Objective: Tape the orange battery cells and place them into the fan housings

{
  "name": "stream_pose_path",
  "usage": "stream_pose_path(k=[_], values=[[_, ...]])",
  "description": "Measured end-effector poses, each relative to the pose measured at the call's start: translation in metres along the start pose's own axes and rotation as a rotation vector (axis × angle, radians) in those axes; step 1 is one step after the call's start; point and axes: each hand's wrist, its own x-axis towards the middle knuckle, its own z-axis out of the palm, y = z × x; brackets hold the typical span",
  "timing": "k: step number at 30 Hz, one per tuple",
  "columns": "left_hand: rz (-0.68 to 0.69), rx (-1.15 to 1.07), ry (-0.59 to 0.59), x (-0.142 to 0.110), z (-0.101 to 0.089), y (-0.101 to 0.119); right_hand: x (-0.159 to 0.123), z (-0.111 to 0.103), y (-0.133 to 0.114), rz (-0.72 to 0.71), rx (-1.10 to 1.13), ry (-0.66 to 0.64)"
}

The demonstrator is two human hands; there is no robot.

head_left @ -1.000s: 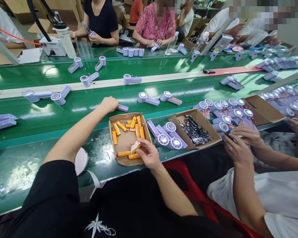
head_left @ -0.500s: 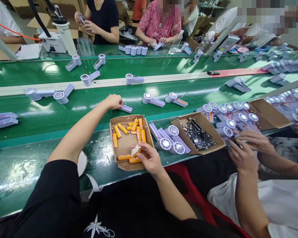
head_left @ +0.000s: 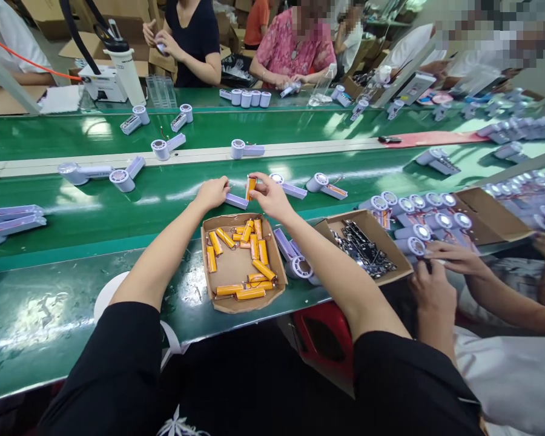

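My left hand (head_left: 213, 192) is closed around the head end of a lavender handheld fan housing (head_left: 237, 201), whose open handle points right. Between the fingertips of my right hand (head_left: 272, 197) is an orange cylindrical battery (head_left: 252, 185), held upright beside the end of that handle. A pale strip shows on the battery's left side. Just below both hands lies a shallow cardboard box (head_left: 227, 267) with several orange batteries inside. My right forearm partly covers more fan housings (head_left: 300, 266) to the right of the box.
A carton (head_left: 395, 275) of black circuit boards (head_left: 363, 248) stands to the right, near a co-worker's hands (head_left: 436, 278). Several fan housings lie along the green conveyor belt (head_left: 186, 233). A white roll (head_left: 106, 293) sits by my left elbow. Co-workers sit across the belt.
My right hand has risen from above the battery box to the fan housing, carrying the battery. My left hand stays on the housing, slightly further right in view.
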Motion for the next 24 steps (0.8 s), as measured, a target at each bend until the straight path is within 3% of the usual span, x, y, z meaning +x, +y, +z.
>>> stream_pose_path(k=[4,10,24], values=[[0.017,-0.034,0.010,0.000,0.003,0.003,0.014,0.002,0.020,0.070,-0.126,-0.039],[0.038,-0.052,-0.001,0.006,0.007,0.007,0.014,-0.004,0.035,0.048,-0.253,-0.077],[0.068,-0.074,-0.058,0.020,0.008,0.018,0.021,-0.017,0.032,0.010,-0.789,-0.262]])
